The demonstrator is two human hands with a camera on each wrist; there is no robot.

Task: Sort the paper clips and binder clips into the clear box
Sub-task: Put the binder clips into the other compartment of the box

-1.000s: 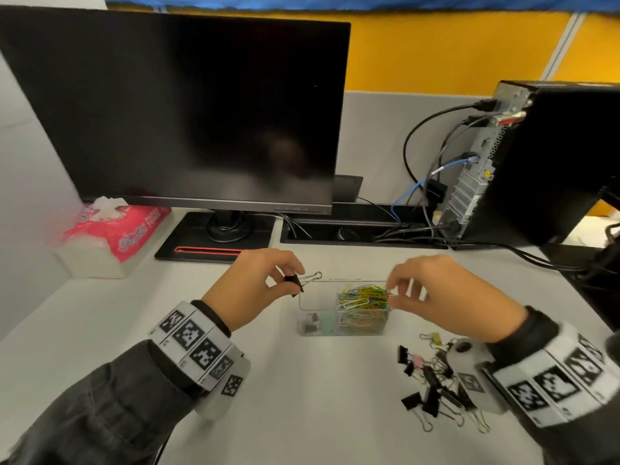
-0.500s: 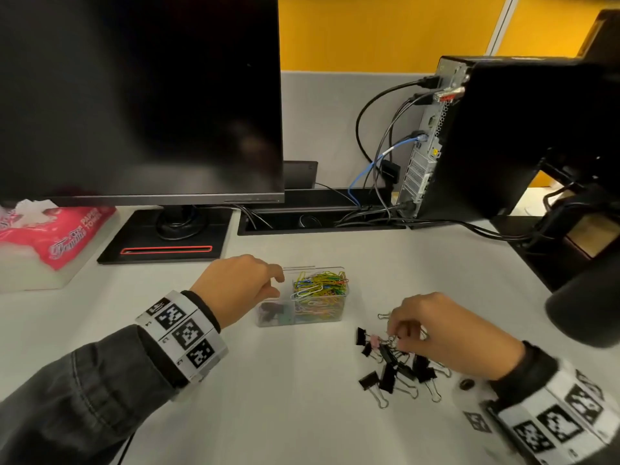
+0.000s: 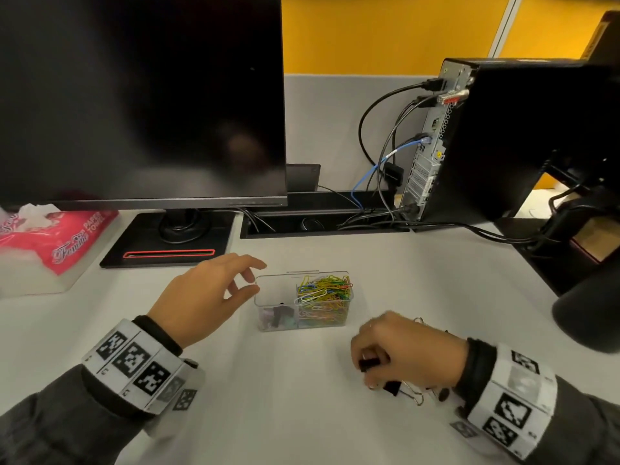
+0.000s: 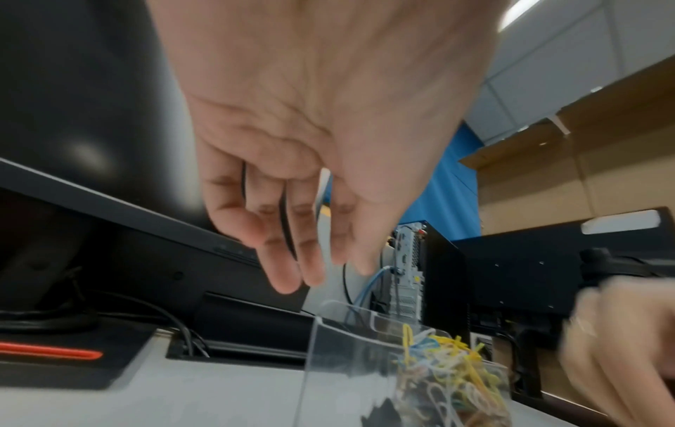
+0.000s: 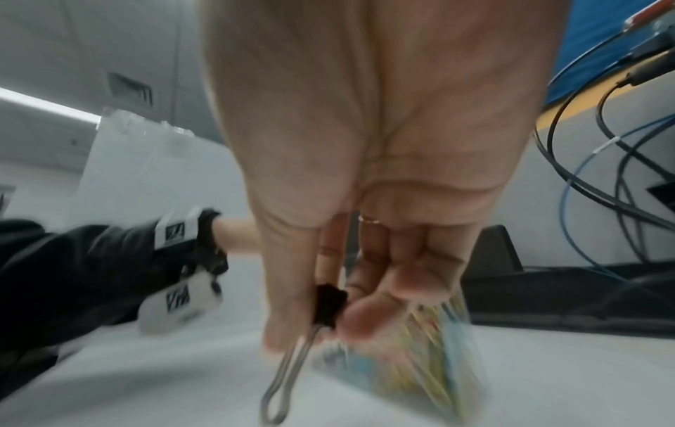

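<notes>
The clear box (image 3: 268, 325) stands mid-desk with two compartments. Its right one is heaped with coloured paper clips (image 3: 323, 293), its left one holds a few binder clips (image 3: 277, 315). My left hand (image 3: 250, 283) is empty, fingers relaxed, beside the box's left wall with the thumb at the rim; the left wrist view shows the left hand (image 4: 310, 268) just above the box (image 4: 328, 361). In front of the box, to its right, my right hand (image 3: 372, 367) pinches a black binder clip (image 3: 367, 362) between thumb and fingers. In the right wrist view the clip (image 5: 328, 306) hangs with its wire handles down.
More binder clips (image 3: 396, 387) lie on the desk under and beside my right hand, mostly hidden by it. A monitor (image 3: 141, 95) and its base (image 3: 167, 253) stand behind, a pink tissue pack (image 3: 50, 239) at left, a computer tower (image 3: 503, 139) with cables at right.
My left hand has let go of the binder clip it held over the box and now holds nothing. My right hand went from the box down to the pile and took up a black binder clip.
</notes>
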